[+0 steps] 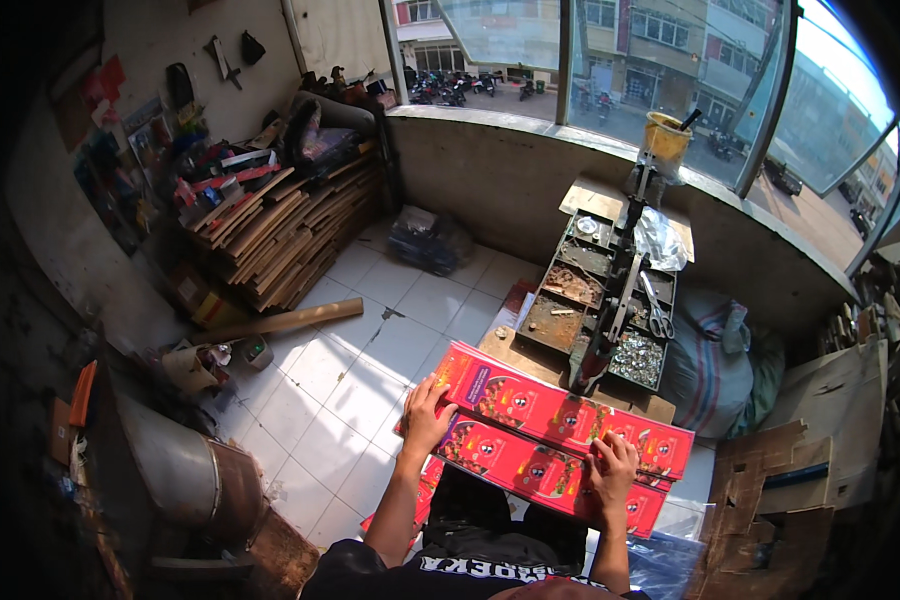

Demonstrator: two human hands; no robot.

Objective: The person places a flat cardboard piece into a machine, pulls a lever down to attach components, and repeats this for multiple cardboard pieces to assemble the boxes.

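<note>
A long stack of red printed sheets [510, 401] lies across my lap and the front of a small wooden work board. Its far band reaches under the head of a dark hand press [600, 352]. A second red printed band [505, 458] shows nearer to me, below the first. My left hand [426, 414] grips the left end of the sheets, fingers on top. Toward the right end, my right hand [613, 468] holds them with bent fingers over the near edge of the far band. Both thumbs are partly hidden.
Beside the press stand divided metal trays [573, 285] with small shiny metal pieces [637, 358] and scissors [656, 308]. A yellow tub [667, 140] sits by the window. Stacked boards [280, 240] lean left, a cardboard tube [305, 320] lies on the tiles, a striped sack [712, 350] stands right.
</note>
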